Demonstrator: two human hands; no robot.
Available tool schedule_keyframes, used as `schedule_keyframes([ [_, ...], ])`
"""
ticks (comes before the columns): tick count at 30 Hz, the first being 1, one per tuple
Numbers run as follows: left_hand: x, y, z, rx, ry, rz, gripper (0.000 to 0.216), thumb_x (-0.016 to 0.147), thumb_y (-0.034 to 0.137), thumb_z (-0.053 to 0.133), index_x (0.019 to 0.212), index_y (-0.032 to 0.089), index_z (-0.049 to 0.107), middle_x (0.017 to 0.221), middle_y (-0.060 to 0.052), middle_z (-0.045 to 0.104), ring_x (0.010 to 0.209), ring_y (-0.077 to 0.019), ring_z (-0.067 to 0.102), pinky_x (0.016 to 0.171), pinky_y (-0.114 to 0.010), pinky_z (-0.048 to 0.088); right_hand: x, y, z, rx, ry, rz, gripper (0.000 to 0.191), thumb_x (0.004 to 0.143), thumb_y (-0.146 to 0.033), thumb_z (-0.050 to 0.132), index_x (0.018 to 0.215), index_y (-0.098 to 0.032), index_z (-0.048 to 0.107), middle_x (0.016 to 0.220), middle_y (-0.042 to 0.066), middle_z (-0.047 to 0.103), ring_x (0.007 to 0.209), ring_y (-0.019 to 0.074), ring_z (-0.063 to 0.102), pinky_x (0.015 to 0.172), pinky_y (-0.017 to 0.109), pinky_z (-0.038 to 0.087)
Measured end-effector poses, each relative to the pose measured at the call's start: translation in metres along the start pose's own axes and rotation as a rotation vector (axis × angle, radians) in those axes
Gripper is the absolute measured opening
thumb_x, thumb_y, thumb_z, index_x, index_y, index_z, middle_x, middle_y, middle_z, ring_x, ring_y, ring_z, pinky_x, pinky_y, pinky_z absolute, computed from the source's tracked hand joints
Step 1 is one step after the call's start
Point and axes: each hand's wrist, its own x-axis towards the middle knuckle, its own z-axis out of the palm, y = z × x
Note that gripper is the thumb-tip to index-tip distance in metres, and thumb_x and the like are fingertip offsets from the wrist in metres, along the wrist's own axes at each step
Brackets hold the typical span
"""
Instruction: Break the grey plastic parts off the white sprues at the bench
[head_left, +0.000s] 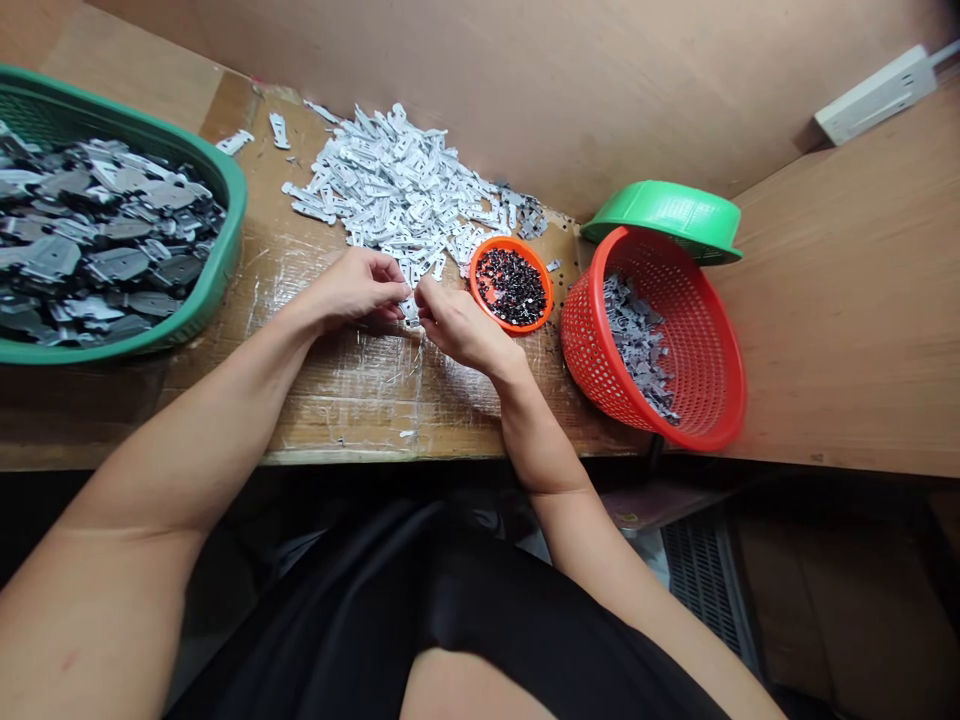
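My left hand (364, 288) and my right hand (463, 322) meet at the near edge of a heap of pale metal pieces (405, 180). Both have their fingers closed in a pinch, the tips almost touching. What they pinch is too small and too covered to make out. Pale metal shows just below the fingertips, but I cannot tell whether it is held or lies on the table. Right beside my right hand stands a small orange bowl (548, 300) of tiny dark, shiny parts.
At the left is a green basket (237, 215) full of grey and black metal assemblies. A red perforated basket (589, 330) with grey metal pieces leans rightward, a green basin (667, 212) behind it. Wooden panels enclose the cardboard-covered tabletop (352, 410); a white power strip (877, 95) hangs at right.
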Motion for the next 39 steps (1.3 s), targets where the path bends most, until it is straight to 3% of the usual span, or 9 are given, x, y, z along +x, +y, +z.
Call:
schedule_keyframes([
  [6,-0.008,0.016,0.0,-0.054,-0.052,-0.118,0.021,0.084,0.018,0.092,0.077,0.019,0.073,0.072,-0.005,0.073,0.075,-0.0227,0.08,0.074,-0.034,0.067,-0.001,-0.003,-0.006,0.022,-0.046,0.035,0.029,0.102,-0.02,0.064,0.128,-0.032,0.065,0.119,0.015,0.079,0.109,0.0371,0.071,0.104,0.053,0.055],
  [11,-0.01,0.02,0.0,-0.094,-0.053,-0.151,0.023,0.084,0.014,0.092,0.075,0.019,0.071,0.071,-0.003,0.073,0.07,-0.0184,0.078,0.081,-0.035,0.069,0.0,0.001,-0.003,-0.028,-0.034,-0.009,0.026,0.105,-0.014,0.06,0.125,-0.03,0.065,0.121,0.014,0.079,0.106,0.033,0.07,0.101,0.047,0.055],
  [16,-0.01,0.022,-0.001,-0.094,-0.019,-0.177,0.02,0.085,0.015,0.09,0.078,0.02,0.072,0.073,-0.004,0.074,0.074,-0.0207,0.08,0.082,-0.037,0.069,0.001,0.005,0.005,-0.119,0.003,-0.098,0.025,0.107,-0.009,0.051,0.124,-0.024,0.063,0.118,0.013,0.076,0.1,0.0289,0.067,0.095,0.044,0.055],
  [20,-0.009,0.023,-0.001,-0.093,0.004,-0.192,0.021,0.085,0.014,0.09,0.077,0.019,0.071,0.073,-0.004,0.073,0.075,-0.0214,0.081,0.08,-0.035,0.069,0.0,0.021,-0.001,-0.15,0.093,-0.146,0.022,0.108,-0.01,0.051,0.118,-0.023,0.066,0.117,0.013,0.075,0.105,0.0283,0.067,0.098,0.044,0.055],
  [25,-0.01,0.028,-0.002,-0.097,0.027,-0.223,0.017,0.087,0.014,0.089,0.083,0.018,0.073,0.076,-0.007,0.075,0.081,-0.0249,0.084,0.078,-0.035,0.068,-0.005,0.082,-0.03,-0.224,0.386,0.161,0.022,0.107,-0.014,0.056,0.099,-0.023,0.074,0.102,0.012,0.072,0.098,0.0287,0.066,0.098,0.049,0.054],
  [29,-0.01,0.029,-0.004,-0.128,0.068,-0.213,0.013,0.09,0.013,0.084,0.086,0.017,0.073,0.079,-0.009,0.076,0.079,-0.0232,0.081,0.076,-0.033,0.065,0.004,0.12,-0.039,-0.234,0.341,0.294,0.017,0.099,-0.012,0.066,0.092,-0.023,0.076,0.09,0.009,0.072,0.091,0.0278,0.066,0.096,0.05,0.055],
  [34,-0.007,0.025,-0.007,-0.142,0.084,-0.238,0.017,0.084,0.017,0.09,0.088,0.018,0.073,0.081,-0.011,0.078,0.086,-0.0287,0.085,0.076,-0.034,0.068,0.016,0.124,-0.032,-0.249,0.265,0.294,0.022,0.095,-0.005,0.062,0.085,-0.023,0.07,0.093,0.011,0.077,0.092,0.0264,0.067,0.096,0.046,0.054],
  [39,-0.006,0.024,-0.006,-0.183,0.108,-0.208,0.016,0.085,0.012,0.086,0.081,0.018,0.072,0.073,-0.008,0.074,0.071,-0.0212,0.081,0.063,-0.027,0.064,0.005,0.118,-0.038,-0.167,0.41,0.312,0.017,0.092,-0.007,0.065,0.088,-0.023,0.069,0.087,0.007,0.072,0.085,0.0244,0.063,0.092,0.046,0.053],
])
